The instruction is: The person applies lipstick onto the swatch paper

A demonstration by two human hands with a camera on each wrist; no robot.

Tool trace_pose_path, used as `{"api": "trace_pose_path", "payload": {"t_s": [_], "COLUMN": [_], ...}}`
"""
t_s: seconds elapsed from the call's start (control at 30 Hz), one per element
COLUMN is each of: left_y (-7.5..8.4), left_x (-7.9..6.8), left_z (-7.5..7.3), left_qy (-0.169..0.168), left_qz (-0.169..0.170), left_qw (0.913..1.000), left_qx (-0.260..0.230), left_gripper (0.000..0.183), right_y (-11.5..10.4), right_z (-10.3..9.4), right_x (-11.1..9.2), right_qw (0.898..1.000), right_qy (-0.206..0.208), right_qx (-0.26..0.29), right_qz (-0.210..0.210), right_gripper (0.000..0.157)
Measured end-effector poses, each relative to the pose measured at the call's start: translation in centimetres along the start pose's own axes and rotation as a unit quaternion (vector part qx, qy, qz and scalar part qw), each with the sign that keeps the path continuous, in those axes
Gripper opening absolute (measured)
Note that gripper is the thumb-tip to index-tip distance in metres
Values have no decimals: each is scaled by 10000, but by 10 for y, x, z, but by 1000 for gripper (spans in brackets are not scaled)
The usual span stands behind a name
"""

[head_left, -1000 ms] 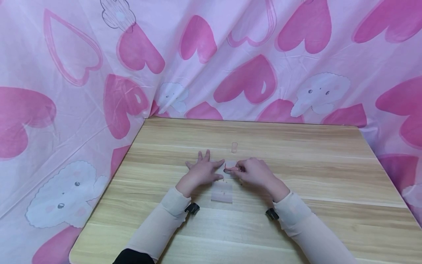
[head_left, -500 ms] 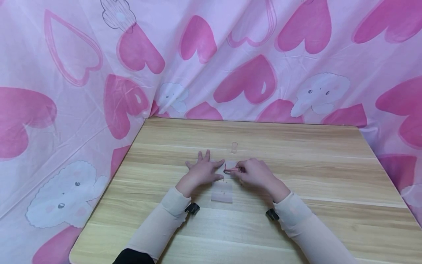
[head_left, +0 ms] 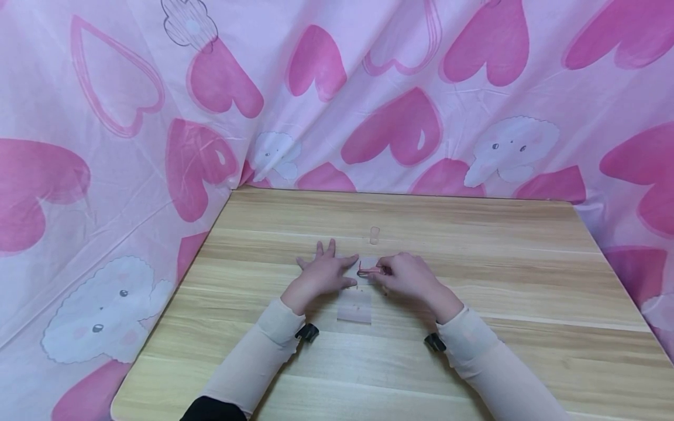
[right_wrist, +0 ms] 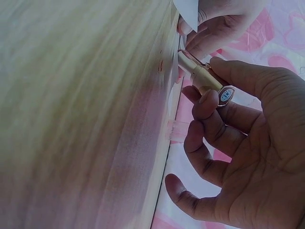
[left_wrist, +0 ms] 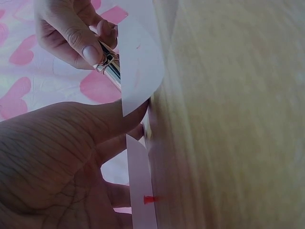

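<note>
My right hand (head_left: 411,276) pinches a gold lipstick (right_wrist: 204,78) between thumb and fingers, the other fingers loosely bent. The tube lies nearly level, its tip pointing left, low over a small white sheet of paper (head_left: 370,262). A short red mark (head_left: 360,265) shows on this sheet beside the tip. Spread out, my left hand (head_left: 322,276) rests on the sheet's left side, thumb and forefinger at the paper. Close to the left wrist camera, a raised piece of paper (left_wrist: 136,62) carries faint reddish marks and hides the lipstick's tip there.
A second pale sheet (head_left: 354,313) lies nearer the person, with tiny specks on it. Beyond the hands is a clear plastic cap (head_left: 374,235) on the wooden table (head_left: 500,263). A pink heart-patterned curtain (head_left: 389,128) stands behind the table and along its sides.
The right hand with the lipstick has shifted very slightly toward the person. The left hand, the sheets and the clear cap have stayed where they were.
</note>
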State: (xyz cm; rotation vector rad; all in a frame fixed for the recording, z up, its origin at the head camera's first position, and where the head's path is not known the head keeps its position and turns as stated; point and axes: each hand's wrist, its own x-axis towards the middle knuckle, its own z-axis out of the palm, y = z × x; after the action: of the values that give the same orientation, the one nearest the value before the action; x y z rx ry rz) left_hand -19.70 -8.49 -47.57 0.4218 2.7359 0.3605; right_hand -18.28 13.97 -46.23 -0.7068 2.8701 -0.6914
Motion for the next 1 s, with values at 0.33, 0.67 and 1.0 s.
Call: {"api": "trace_pose_path", "payload": {"t_s": [0.33, 0.67, 1.0], "left_y": [1, 2, -1], "left_x": [-1, -5, -27], "left_z": [-2, -6, -9], "left_qy": [22, 78, 358], "left_qz": [29, 139, 64], "left_qw": [10000, 9998, 9993], "left_qx": [-90, -113, -30], "left_gripper": [63, 67, 65], "right_y": [3, 9, 4], "right_z": [-7, -11, -11], "right_x": [-4, -13, -21], "right_qw": [9998, 9994, 9985], "right_qy": [96, 306, 369], "right_qx": [174, 187, 388], "right_qz": [78, 25, -139], "right_gripper": [20, 22, 19]}}
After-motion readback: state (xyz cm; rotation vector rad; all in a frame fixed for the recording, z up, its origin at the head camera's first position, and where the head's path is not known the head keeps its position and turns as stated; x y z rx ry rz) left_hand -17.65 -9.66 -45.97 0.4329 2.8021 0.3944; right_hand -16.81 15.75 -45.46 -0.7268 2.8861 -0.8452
